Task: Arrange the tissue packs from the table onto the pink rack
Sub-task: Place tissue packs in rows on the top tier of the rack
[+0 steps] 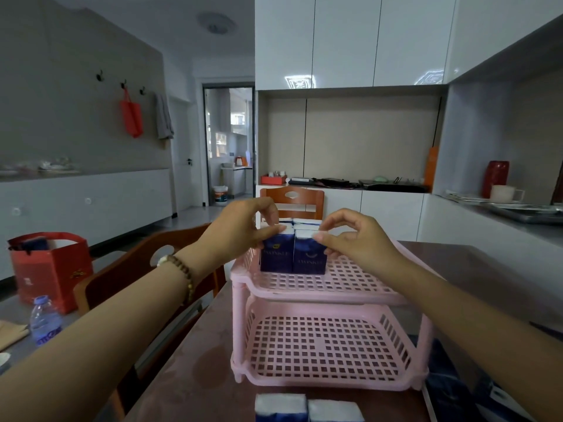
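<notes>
Tops only of further packs [300, 222] show behind the front pair on the pink rack [332, 383]; two table packs [307, 409] are cut by the bottom edge. Left hand [240, 229] pinches the top of the left tissue pack [275, 255], right hand [356, 240] that of the right tissue pack [309, 258], both upright, touching, far left on the upper tier. Open room: upper tier's right, lower tier.

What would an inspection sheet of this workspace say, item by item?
Surface: dark glossy table.
Job's things: pink rack, two tiers; left pack and right pack upright, side by side on upper tier, more behind them; nothing on lower tier; two spare packs on table in front of rack.
Clutter: dark blue wrapping right of rack.
Hands: left hand pinches left pack's top; right hand pinches right pack's top.
Cables: nothing seen on table.
Surroundings: wooden chairs, water bottle, red bag, white cabinets.
</notes>
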Tool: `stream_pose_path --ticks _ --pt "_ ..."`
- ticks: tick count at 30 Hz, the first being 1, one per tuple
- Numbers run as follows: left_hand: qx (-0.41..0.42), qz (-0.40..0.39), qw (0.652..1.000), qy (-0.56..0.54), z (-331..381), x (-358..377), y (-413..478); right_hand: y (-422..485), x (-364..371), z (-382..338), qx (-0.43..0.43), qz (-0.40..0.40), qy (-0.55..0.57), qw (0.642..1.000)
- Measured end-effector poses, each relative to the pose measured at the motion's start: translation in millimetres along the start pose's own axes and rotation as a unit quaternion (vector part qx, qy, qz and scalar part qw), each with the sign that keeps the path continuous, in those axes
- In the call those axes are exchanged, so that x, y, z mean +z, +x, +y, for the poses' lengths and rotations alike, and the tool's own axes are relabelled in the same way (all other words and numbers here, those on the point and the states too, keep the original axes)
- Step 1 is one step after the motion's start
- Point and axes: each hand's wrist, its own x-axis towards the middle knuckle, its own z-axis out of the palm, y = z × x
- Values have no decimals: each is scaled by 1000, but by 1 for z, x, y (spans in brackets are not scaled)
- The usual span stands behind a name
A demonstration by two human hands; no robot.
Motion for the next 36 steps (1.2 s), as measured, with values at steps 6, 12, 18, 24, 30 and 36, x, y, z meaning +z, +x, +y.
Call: stream_pose_path --ticks 6,12,18,24,30,36 --pt "-28 -6 999 35 -8 4 2 8 3 11 -35 28 -156 987" --pt "-125 -97 987 -33 -13 7 3 18 4 16 52 -109 -122 985" --pt "-155 -176 966 -108 -8 4 -1 14 16 16 85 -198 -135 967" --pt "-145 -170 969 -104 -2 0 -4 13 10 17 74 -191 -90 975" --pt "-135 -158 974 -88 0 0 -4 15 8 19 67 -183 -64 979" --pt "-142 -145 978 -50 -5 -5 -6 12 6 11 61 -157 -86 982"
